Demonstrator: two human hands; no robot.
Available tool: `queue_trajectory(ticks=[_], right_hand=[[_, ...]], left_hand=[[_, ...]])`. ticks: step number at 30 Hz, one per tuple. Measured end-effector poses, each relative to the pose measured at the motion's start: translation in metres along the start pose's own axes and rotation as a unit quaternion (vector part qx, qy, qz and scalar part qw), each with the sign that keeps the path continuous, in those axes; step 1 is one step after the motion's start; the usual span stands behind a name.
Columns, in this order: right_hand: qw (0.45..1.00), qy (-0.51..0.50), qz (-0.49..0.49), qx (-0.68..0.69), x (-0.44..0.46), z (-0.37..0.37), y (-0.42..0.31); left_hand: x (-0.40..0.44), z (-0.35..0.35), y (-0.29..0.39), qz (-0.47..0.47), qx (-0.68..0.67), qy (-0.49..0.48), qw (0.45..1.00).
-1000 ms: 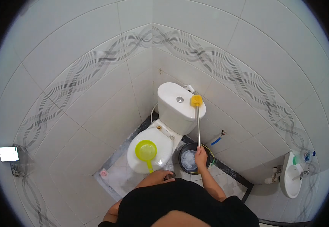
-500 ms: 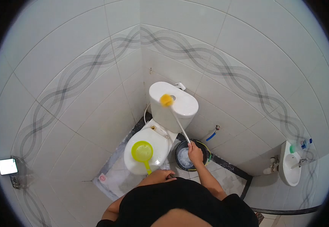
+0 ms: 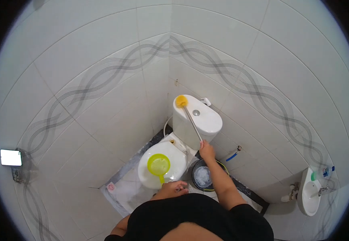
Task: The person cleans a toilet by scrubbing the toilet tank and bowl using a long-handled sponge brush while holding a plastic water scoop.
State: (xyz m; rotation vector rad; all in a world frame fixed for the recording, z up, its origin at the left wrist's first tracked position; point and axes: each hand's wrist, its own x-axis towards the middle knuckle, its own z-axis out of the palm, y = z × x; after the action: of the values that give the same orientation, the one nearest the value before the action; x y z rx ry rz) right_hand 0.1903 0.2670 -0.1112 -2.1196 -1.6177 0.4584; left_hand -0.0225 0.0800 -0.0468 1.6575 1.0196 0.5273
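My right hand is closed around the handle end of a long-handled brush. The brush's yellow head is at the back left of the white toilet tank lid. My left hand is low in front of my body, fingers loosely curled and somewhat apart, with nothing visible in them. Beside it, a lime-green dipper lies on the toilet's closed lid; its handle points toward my left wrist, and whether they touch is unclear.
A dark bucket of foamy water stands right of the toilet, partly under my right forearm. A short blue hose hangs from a wall tap. A small washbasin is at the far right. A floor drain shows at left.
The brush head has come toward the tank lid's back left corner, with my right hand moving along. My left hand's fingers have loosened a little. The camera view has shifted.
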Motion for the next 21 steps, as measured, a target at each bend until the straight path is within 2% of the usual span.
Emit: queue_trajectory(ticks=[2,3,5,8,10,11,13,16,18,20,21], right_hand=[[0.999,-0.031,-0.025,-0.036,0.015,-0.005,-0.008],[1.000,0.003,-0.009,-0.001,0.029,0.005,-0.007],[0.999,0.039,0.008,0.036,0.039,0.015,-0.004],[1.000,0.017,-0.015,0.002,0.035,0.013,-0.007],[0.999,-0.036,-0.016,-0.036,0.027,-0.021,-0.015],[0.998,-0.038,-0.016,-0.039,0.034,-0.010,-0.004],[0.996,0.059,-0.021,0.062,0.044,0.012,0.011],[0.997,0.007,-0.071,-0.016,0.008,-0.012,0.021],[0.999,-0.001,-0.038,-0.026,-0.021,-0.039,0.024],[0.999,-0.011,0.001,-0.032,-0.045,-0.036,0.045],[0.999,0.035,0.014,0.029,-0.060,-0.024,0.061]], left_hand=[[0.008,0.005,-0.001,-0.042,-0.112,0.142,0.983],[0.010,0.004,-0.006,-0.041,-0.109,0.145,0.982],[0.015,0.004,-0.017,-0.095,-0.258,0.243,0.930],[0.020,0.006,-0.036,-0.129,-0.273,0.297,0.906],[0.018,0.006,-0.035,-0.127,-0.280,0.298,0.903],[0.018,0.008,-0.034,-0.124,-0.288,0.301,0.901],[0.019,0.011,-0.037,-0.114,-0.284,0.296,0.905],[0.020,0.009,-0.037,-0.089,-0.292,0.282,0.910],[0.020,0.003,-0.034,-0.082,-0.309,0.275,0.907],[0.023,-0.025,-0.025,0.037,-0.299,0.387,0.872],[0.009,-0.052,0.017,0.013,-0.284,0.420,0.862]])
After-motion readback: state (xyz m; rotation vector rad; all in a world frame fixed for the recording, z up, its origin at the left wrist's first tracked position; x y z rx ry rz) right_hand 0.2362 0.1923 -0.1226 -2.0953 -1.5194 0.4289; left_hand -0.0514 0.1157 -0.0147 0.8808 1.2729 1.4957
